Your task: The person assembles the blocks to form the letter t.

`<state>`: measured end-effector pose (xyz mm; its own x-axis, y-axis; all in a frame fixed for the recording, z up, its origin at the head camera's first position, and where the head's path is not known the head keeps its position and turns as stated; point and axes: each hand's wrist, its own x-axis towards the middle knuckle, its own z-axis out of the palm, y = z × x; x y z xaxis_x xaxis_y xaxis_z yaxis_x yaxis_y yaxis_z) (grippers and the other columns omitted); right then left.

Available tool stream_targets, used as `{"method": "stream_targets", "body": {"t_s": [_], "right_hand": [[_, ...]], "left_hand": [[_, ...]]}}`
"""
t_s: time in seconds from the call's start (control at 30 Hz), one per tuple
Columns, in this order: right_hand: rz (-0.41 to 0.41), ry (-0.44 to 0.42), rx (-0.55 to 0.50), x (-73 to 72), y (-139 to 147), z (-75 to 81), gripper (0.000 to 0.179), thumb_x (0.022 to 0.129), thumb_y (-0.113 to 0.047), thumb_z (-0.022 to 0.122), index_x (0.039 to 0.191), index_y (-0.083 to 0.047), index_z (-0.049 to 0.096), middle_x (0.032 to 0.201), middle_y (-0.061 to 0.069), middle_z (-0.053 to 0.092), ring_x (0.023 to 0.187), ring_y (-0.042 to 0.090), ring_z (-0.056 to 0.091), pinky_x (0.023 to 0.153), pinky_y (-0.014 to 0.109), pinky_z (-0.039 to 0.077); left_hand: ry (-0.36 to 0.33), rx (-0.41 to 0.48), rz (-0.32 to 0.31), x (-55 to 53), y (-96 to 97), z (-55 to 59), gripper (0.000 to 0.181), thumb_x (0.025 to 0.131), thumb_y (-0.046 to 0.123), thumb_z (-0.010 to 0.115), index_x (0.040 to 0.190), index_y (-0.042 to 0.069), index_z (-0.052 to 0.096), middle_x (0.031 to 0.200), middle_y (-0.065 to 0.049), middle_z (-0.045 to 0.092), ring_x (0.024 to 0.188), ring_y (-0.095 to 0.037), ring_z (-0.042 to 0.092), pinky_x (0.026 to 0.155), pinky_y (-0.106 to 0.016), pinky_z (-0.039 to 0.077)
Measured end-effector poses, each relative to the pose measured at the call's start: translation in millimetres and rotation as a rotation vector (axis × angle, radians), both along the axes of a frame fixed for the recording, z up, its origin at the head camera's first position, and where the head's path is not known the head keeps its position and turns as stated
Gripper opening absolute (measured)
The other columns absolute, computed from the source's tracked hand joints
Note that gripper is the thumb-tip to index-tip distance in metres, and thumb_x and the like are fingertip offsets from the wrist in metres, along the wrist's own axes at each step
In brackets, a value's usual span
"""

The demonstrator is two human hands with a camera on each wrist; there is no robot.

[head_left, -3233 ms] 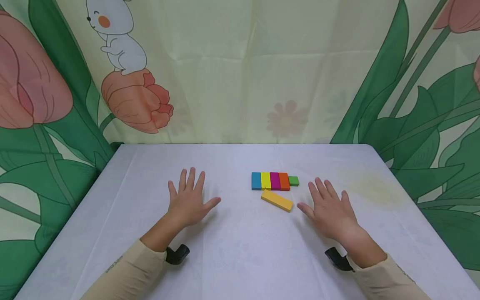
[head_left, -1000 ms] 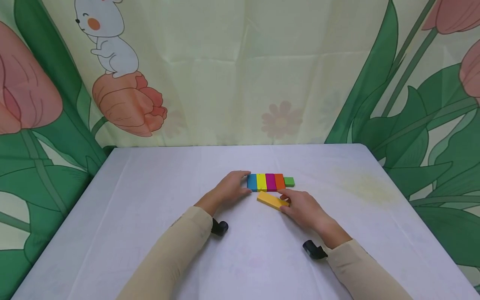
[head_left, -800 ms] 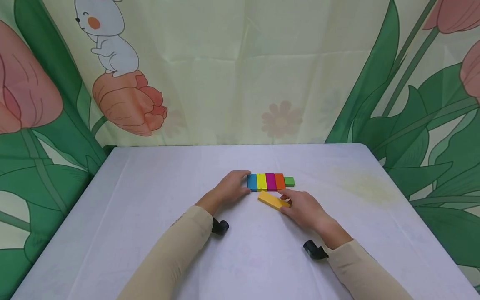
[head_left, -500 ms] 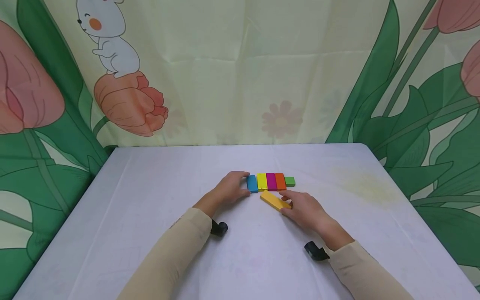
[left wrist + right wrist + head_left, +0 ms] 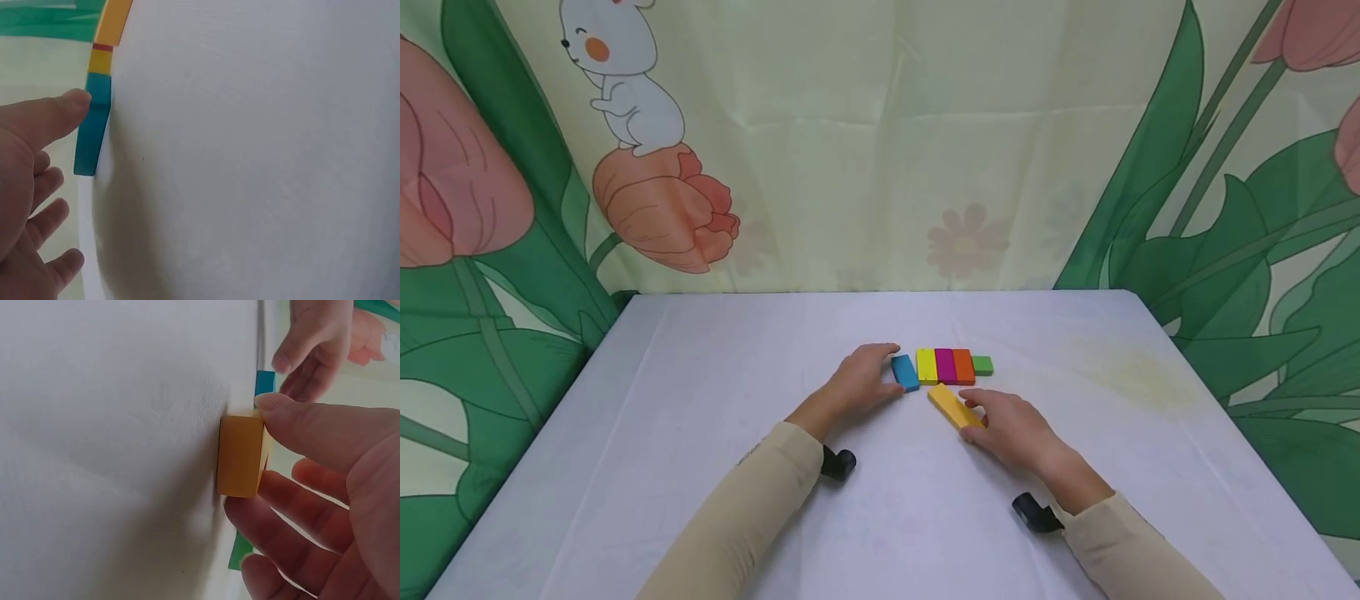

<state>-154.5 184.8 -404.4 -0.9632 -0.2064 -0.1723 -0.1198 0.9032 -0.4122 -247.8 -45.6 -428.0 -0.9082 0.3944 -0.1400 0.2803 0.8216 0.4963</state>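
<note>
My left hand point(image 5: 855, 379) is at the blue block point(image 5: 906, 373), thumb against its near end and index finger by its far end; in the left wrist view the thumb tip lies on the blue block point(image 5: 94, 125). The blue block is tilted, with a narrow gap to the row. My right hand point(image 5: 1015, 429) holds the near end of an amber-yellow block point(image 5: 955, 407) between thumb and fingers, in front of the row. The right wrist view shows the end face of that amber-yellow block point(image 5: 240, 456), thumb above and fingers below.
A yellow block point(image 5: 927, 367), a magenta block point(image 5: 945, 367) and an orange block point(image 5: 964, 367) stand side by side, with a small green block point(image 5: 982, 365) at their right end. A white cloth covers the table point(image 5: 775, 342). Behind hangs a printed curtain point(image 5: 820, 167).
Both hands came in from the sides to the blocks. Over the last second the blue block has turned and parted from the yellow one, and the amber-yellow block has swung to a steeper angle.
</note>
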Motion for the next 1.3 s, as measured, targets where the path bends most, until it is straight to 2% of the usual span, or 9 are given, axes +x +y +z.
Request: {"method": "stream_targets", "body": {"t_s": [0.2,0.4,0.53,0.8,0.9,1.03,1.1,1.2,1.3], "right_hand": [[0.005,0.011,-0.001,5.7,-2.7,0.1,0.066,0.083,-0.03,0.083,0.139,-0.008,0.058,0.13,0.012,0.063,0.119,0.033,0.057,0.096,0.054,0.049],[-0.015,-0.009,-0.026,9.6,-5.7,0.3,0.067,0.083,-0.029,0.083,0.141,-0.007,0.057,0.136,0.014,0.059,0.126,0.036,0.053,0.097,0.054,0.048],[-0.022,-0.023,-0.049,11.3,-7.2,0.8,0.067,0.083,-0.027,0.083,0.141,-0.006,0.056,0.136,0.014,0.059,0.126,0.036,0.052,0.097,0.054,0.048],[-0.011,-0.063,-0.112,10.8,-4.5,0.9,0.068,0.081,-0.024,0.085,0.141,-0.007,0.056,0.135,0.011,0.06,0.126,0.032,0.052,0.097,0.05,0.05],[-0.018,-0.077,-0.122,8.6,-4.1,1.2,0.07,0.08,-0.022,0.086,0.142,-0.008,0.055,0.132,0.011,0.06,0.105,0.025,0.062,0.088,0.041,0.056],[-0.026,-0.105,-0.126,2.7,-4.1,2.5,0.077,0.078,-0.022,0.087,0.145,-0.01,0.052,0.12,0.007,0.061,0.084,0.017,0.059,0.072,0.031,0.058],[-0.016,-0.117,-0.124,-0.8,-3.5,2.2,0.08,0.077,-0.024,0.088,0.146,-0.012,0.05,0.122,0.006,0.06,0.093,0.019,0.058,0.076,0.033,0.058],[0.007,-0.131,-0.127,-5.7,-1.0,-0.6,0.083,0.077,-0.028,0.088,0.148,-0.012,0.048,0.137,0.008,0.055,0.112,0.026,0.056,0.087,0.042,0.056],[0.02,-0.143,-0.135,-8.9,1.3,-2.5,0.086,0.077,-0.03,0.088,0.15,-0.012,0.046,0.141,0.01,0.053,0.121,0.029,0.053,0.093,0.047,0.053]], "left_hand": [[-0.055,0.01,-0.016,1.6,3.3,2.3,0.067,0.093,0.028,0.073,0.152,0.013,0.044,0.151,-0.005,0.047,0.139,-0.025,0.041,0.113,-0.042,0.034],[-0.068,-0.019,-0.001,4.6,3.2,3.3,0.065,0.093,0.029,0.073,0.151,0.017,0.046,0.148,-0.005,0.05,0.137,-0.026,0.043,0.112,-0.047,0.035],[-0.05,-0.049,0.001,6.7,1.4,3.8,0.063,0.092,0.03,0.074,0.149,0.019,0.05,0.144,-0.005,0.053,0.133,-0.027,0.046,0.109,-0.05,0.038],[0.052,-0.092,-0.027,9.2,-3.0,4.8,0.05,0.091,0.03,0.075,0.137,0.016,0.062,0.128,-0.002,0.063,0.121,-0.024,0.051,0.1,-0.043,0.043],[0.059,-0.091,-0.032,9.9,-3.3,6.3,0.047,0.091,0.028,0.075,0.135,0.015,0.063,0.124,-0.001,0.064,0.118,-0.023,0.051,0.098,-0.042,0.044],[0.044,-0.098,-0.028,10.4,-0.9,5.8,0.051,0.091,0.026,0.075,0.139,0.016,0.06,0.128,-0.001,0.063,0.12,-0.023,0.049,0.1,-0.041,0.044],[0.026,-0.101,-0.029,11.2,1.5,5.8,0.054,0.091,0.025,0.075,0.142,0.018,0.057,0.133,-0.002,0.06,0.124,-0.024,0.047,0.102,-0.042,0.044],[0.003,-0.106,-0.044,12.1,4.8,6.4,0.055,0.093,0.023,0.073,0.145,0.02,0.054,0.139,-0.003,0.056,0.13,-0.025,0.045,0.105,-0.044,0.043],[-0.02,-0.112,-0.055,13.3,6.3,7.6,0.054,0.094,0.022,0.071,0.145,0.02,0.054,0.14,-0.003,0.055,0.131,-0.024,0.045,0.105,-0.043,0.043]]}}
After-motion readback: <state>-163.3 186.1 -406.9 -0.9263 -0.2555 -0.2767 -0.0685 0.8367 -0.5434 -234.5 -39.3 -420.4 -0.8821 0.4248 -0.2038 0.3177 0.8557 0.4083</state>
